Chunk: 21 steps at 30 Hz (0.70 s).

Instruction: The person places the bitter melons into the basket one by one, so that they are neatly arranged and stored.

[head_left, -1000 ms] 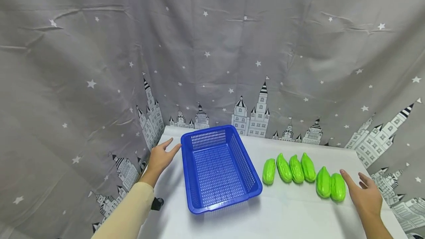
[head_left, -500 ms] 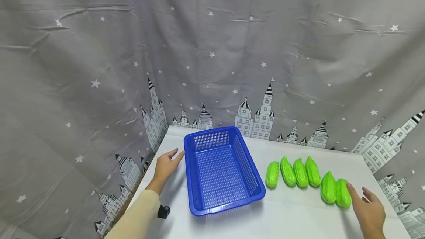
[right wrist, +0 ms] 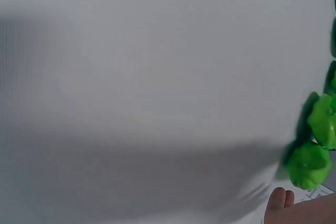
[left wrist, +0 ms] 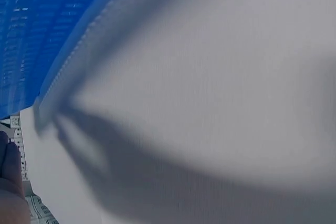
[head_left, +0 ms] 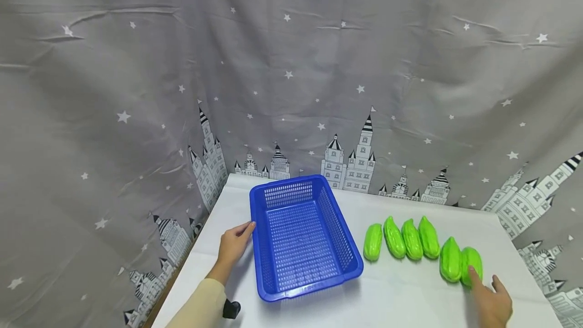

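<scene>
My left hand point(head_left: 234, 243) is at the left rim of a blue perforated plastic basket point(head_left: 308, 290), thumb and fingertips drawn together on the rim. In the left wrist view, part of that hand point(left wrist: 11, 177) shows at the left edge, below the basket point(left wrist: 31, 45). My right hand point(head_left: 492, 300) is in front of the rightmost of several bright green, ridged, oblong vegetables, thumb and fingers apart. One fingertip overlaps this rightmost green vegetable point(head_left: 471, 259); whether it touches cannot be told. The right wrist view shows the hand point(right wrist: 299, 211) below its lobed end point(right wrist: 308, 166).
The other green vegetables lie in a row right of the basket, from the leftmost one point(head_left: 373, 242) to a pointed one point(head_left: 451, 259). A white cloth point(head_left: 401, 297) covers the table. A grey castle-print curtain point(head_left: 291, 90) hangs behind. A black object point(head_left: 232, 310) shows by the left sleeve.
My left hand has come nearer along the basket's left side, and its spread thumb and fingers have closed together at the rim. My right hand has moved nearer and left, beside the rightmost green vegetable.
</scene>
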Tool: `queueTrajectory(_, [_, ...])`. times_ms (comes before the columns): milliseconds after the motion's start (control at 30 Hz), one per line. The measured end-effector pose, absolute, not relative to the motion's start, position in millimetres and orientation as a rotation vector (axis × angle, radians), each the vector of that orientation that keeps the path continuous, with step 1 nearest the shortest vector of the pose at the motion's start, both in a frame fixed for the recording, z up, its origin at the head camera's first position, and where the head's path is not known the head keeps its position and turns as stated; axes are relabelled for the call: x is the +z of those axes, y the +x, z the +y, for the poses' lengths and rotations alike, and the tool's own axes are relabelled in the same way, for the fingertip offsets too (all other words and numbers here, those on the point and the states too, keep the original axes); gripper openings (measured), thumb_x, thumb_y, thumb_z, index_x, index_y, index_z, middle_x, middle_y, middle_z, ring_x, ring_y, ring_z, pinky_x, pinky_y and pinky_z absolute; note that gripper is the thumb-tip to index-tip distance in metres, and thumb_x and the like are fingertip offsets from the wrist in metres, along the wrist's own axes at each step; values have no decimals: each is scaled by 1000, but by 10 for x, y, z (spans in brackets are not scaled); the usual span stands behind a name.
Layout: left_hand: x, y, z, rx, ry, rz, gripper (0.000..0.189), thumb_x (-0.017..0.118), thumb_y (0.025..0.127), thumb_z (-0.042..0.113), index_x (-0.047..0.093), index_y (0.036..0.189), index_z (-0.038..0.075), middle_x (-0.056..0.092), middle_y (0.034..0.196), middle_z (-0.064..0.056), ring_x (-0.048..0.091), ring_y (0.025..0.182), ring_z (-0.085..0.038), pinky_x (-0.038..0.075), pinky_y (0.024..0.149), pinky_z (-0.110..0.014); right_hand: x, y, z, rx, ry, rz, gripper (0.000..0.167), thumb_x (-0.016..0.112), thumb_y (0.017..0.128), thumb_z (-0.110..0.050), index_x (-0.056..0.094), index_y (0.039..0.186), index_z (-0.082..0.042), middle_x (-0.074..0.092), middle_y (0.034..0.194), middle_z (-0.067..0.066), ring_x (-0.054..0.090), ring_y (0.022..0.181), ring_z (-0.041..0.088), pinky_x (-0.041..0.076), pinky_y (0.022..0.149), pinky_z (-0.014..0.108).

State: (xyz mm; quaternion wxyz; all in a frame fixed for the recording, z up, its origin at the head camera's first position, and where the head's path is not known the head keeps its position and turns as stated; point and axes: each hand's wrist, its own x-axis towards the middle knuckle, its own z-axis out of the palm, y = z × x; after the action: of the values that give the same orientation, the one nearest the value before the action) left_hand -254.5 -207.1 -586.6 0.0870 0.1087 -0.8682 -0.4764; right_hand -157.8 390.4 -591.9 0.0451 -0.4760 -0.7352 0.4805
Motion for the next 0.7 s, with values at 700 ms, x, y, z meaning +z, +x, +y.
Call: queueTrajectory(700, [-5922, -2550, -2054, -1421, 292, -2549, 48, 65, 98, 44, 71, 124, 4, 68, 123, -15, 61, 121, -38, 45, 105, -52, -6061, -1658, 3794, 1421, -1412, -2209, 85, 47, 100, -54, 21, 153, 7, 25, 156, 31, 19, 147, 45, 16, 120, 53])
